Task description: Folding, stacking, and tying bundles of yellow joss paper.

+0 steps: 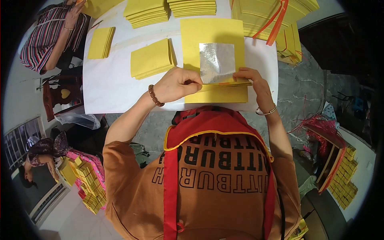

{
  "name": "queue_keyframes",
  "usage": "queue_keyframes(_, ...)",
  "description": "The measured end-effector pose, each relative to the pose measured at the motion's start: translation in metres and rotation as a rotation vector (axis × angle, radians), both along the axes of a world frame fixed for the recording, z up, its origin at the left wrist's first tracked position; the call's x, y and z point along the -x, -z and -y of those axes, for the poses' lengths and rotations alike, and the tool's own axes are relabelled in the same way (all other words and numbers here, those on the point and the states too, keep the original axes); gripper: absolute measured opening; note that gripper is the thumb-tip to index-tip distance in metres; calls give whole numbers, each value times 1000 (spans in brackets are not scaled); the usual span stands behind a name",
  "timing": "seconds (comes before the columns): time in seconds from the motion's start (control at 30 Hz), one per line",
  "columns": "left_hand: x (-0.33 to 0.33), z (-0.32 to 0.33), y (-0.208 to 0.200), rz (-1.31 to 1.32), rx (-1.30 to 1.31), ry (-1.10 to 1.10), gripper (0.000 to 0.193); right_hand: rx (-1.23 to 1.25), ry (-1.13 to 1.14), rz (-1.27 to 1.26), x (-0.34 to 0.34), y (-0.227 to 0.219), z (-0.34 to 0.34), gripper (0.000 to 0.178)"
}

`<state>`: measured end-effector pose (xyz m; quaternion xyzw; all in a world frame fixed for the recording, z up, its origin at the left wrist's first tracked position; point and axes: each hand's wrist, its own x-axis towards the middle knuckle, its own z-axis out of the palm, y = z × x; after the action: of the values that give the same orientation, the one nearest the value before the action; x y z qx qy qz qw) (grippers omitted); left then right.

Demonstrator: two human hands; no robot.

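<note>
In front of me lies a large yellow paper sheet (212,30) with a silver foil square (218,62) on its middle. Across the near part of the sheet runs a raised, folded edge of yellow paper, just below the foil. My left hand (176,84) pinches the left end of this edge between thumb and bent fingers. At its right end, my right hand (258,86) grips the paper, fingertips over the top beside the foil and thumb lower down, partly hidden. Left of the sheet, close to my left hand, sits a small stack of folded yellow paper (152,58).
Another folded yellow stack (100,43) lies at the white table's (116,88) left. Taller yellow stacks (146,14) stand at the back, and bundles with red ribbon (274,24) at the back right. A person in a striped shirt (54,36) is at the far left.
</note>
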<state>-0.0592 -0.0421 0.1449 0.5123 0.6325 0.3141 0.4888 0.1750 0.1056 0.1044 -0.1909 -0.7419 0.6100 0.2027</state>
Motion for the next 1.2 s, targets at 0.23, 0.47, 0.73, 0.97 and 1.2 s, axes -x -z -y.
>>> queue_keyframes(0.23, 1, 3, 2, 43, -6, -9, 12, -144, -60, 60, 2, -6, 5, 37)
queue_keyframes(0.47, 1, 3, 0, 41, 28, -2, 15, -187, -64, 80, 2, 5, 0, 32)
queue_keyframes(0.73, -26, 5, -10, -500, -602, 62, 26, -218, -10, 73, 4, 9, 1, 24)
queue_keyframes(0.97, -29, 8, -10, -774, -606, 400, 43, -194, 1, 69, 5, 7, 0, 22)
queue_keyframes(1.2, -21, 3, -1, -684, -618, 399, 47, -168, -2, 89, 4, 6, 0, 21)
